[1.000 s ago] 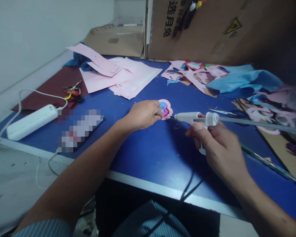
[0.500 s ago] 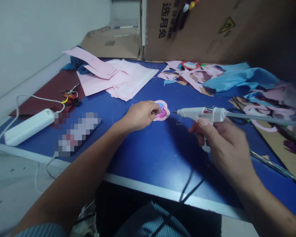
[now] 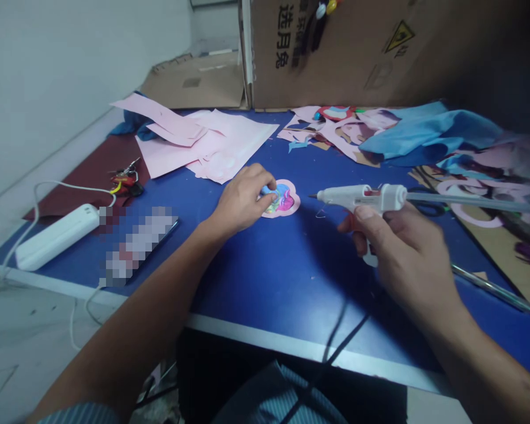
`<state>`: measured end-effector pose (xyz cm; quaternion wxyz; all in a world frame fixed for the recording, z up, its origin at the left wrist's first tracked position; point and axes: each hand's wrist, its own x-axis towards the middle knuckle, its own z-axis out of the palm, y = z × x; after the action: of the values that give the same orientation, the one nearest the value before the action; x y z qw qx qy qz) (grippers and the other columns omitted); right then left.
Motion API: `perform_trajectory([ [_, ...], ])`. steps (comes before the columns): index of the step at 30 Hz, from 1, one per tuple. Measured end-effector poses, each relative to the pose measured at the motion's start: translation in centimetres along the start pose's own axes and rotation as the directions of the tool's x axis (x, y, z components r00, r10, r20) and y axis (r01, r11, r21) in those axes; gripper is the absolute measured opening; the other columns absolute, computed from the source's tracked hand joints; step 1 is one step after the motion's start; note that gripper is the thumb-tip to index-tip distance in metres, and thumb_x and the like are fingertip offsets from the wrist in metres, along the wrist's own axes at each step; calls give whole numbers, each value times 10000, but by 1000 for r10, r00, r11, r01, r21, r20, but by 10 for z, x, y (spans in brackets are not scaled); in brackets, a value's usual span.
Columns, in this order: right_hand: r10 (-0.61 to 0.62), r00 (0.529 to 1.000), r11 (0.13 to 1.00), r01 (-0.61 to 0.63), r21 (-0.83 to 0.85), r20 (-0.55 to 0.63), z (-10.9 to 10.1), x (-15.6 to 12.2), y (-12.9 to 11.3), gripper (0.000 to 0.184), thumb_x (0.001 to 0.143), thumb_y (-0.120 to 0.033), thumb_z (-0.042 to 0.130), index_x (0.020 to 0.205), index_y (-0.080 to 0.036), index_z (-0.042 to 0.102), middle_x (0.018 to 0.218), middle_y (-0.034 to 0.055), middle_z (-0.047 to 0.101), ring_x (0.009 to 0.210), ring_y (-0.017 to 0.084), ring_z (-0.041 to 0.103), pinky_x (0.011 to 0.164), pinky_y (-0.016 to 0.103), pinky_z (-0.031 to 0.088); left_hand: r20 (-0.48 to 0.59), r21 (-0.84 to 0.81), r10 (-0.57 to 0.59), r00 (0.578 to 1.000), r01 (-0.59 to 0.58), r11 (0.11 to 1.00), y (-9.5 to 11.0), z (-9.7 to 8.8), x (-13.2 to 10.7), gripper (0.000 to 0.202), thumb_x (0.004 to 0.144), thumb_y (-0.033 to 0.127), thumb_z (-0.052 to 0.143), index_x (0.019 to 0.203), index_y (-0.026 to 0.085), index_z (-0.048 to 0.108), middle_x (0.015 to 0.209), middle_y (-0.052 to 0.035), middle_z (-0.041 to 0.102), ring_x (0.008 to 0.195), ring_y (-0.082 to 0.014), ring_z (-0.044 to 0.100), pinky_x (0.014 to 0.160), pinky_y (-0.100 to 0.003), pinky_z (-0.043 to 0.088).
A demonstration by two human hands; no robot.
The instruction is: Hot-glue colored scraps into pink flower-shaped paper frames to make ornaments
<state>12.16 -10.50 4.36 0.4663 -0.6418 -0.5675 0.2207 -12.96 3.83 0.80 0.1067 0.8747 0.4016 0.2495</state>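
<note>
A small pink flower-shaped cutout (image 3: 287, 203) with blue and magenta pieces on it lies on the blue table (image 3: 265, 271). My left hand (image 3: 241, 197) rests on its left side, fingertips pinched on a small blue piece there. My right hand (image 3: 397, 247) is wrapped round the handle of a white hot glue gun (image 3: 360, 197). The gun is level, its nozzle pointing left and ending a short way right of the cutout, not touching it. A clear glue stick juts from the gun's back to the right.
Pink paper sheets (image 3: 203, 141) lie at the back left. Pink and blue scraps (image 3: 380, 132) are heaped at the back right below a cardboard box (image 3: 335, 53). A white power strip (image 3: 55, 235), keys (image 3: 126, 179) and a phone (image 3: 135, 241) sit at the left. Scissors (image 3: 428, 206) lie behind the gun.
The glue gun's nozzle has drawn back to the right, away from the cutout, and risen slightly. My left hand has shifted its fingers onto the blue piece.
</note>
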Motion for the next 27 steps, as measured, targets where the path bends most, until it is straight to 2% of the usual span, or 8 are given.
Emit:
perform_trajectory([
  [2,-2,1000,1000,2,9,-5,1,1,1,454,1022,-569,650,746,-231,775,627,2,613,606,188,567,590,346,405,17,56,13,1000,-14,998,-4,1,-1,316,1045,364,712,1324,217,739,1499,-140,710,1418,-328,639,1230,-494,493],
  [4,-7,1000,1000,7,14,-7,1,1,3,460,1023,-579,645,749,-234,776,629,2,612,608,190,568,596,349,408,96,101,1,995,-11,995,-7,4,-2,535,1066,476,719,1530,220,650,1742,-171,550,1635,-371,485,1351,-552,385],
  [7,-2,1000,1000,2,17,-3,1,2,5,466,1025,-596,638,767,-237,785,638,4,612,613,197,576,602,353,416,175,158,-57,983,29,987,-6,10,-4,699,1107,565,656,1699,224,503,1891,-180,339,1769,-385,285,1419,-592,270],
  [14,7,1000,1000,-8,24,15,-1,1,-1,431,1027,-562,644,770,-234,755,609,3,598,583,195,559,568,346,412,257,188,-141,956,93,978,6,10,-5,696,1148,547,575,1756,236,439,1923,-165,262,1796,-364,219,1439,-603,214],
  [19,27,1000,999,-27,30,12,0,1,-3,428,1036,-542,656,764,-226,751,616,14,607,600,199,562,586,352,417,226,163,-183,957,148,975,6,10,-5,689,1160,592,534,1758,263,440,1921,-154,273,1792,-354,236,1439,-584,215],
  [27,22,999,998,-24,51,37,0,1,1,454,1049,-591,659,773,-245,762,639,8,612,594,194,567,565,332,412,214,183,-204,955,165,969,7,13,-4,736,1144,594,575,1765,226,435,1909,-179,295,1785,-361,260,1439,-582,226],
])
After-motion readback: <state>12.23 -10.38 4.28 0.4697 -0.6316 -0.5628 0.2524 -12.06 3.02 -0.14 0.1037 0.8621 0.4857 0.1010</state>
